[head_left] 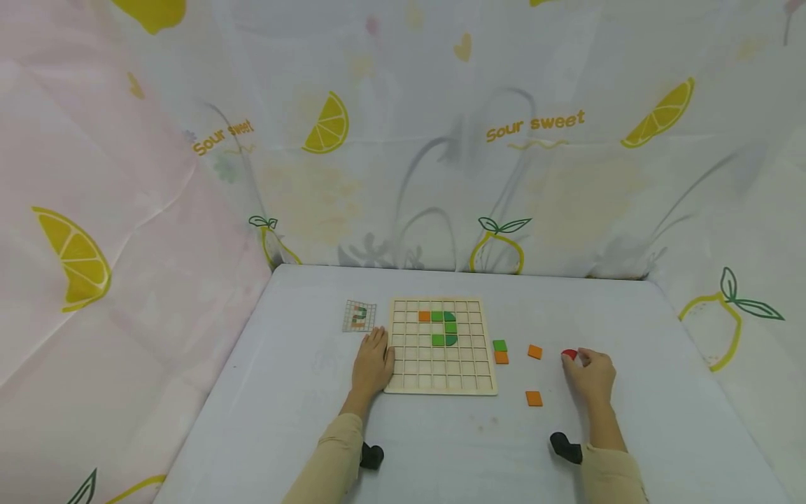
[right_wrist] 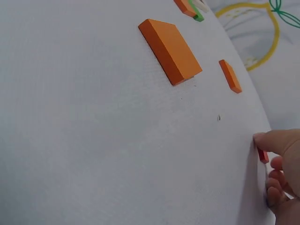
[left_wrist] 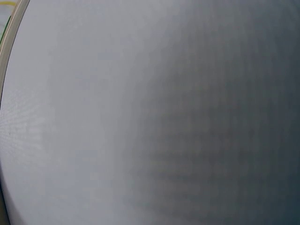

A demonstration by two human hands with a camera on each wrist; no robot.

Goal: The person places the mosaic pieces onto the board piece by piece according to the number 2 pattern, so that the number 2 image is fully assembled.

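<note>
My left hand (head_left: 374, 362) rests with straight fingers along the left edge of a wooden grid board (head_left: 415, 381). Tiles sit in the board's upper cells: an orange square (head_left: 425, 316), several green squares (head_left: 437, 340) and green rounded-corner pieces (head_left: 450, 317). To the right, my right hand (head_left: 592, 376) pinches a red tile with a curved edge (head_left: 569, 353) at the tabletop. In the right wrist view, thumb and curled fingers (right_wrist: 276, 176) partly hide the red tile (right_wrist: 263, 155). The left wrist view shows mostly blurred tablecloth.
Between board and right hand lie a green square (head_left: 500, 345), an orange square (head_left: 501, 358) touching it, and two loose orange squares (head_left: 534, 352). A pattern card (head_left: 359, 316) with a coloured figure lies beyond my left fingertips. Lemon-printed cloth walls (head_left: 403, 175) surround the white table (head_left: 283, 336).
</note>
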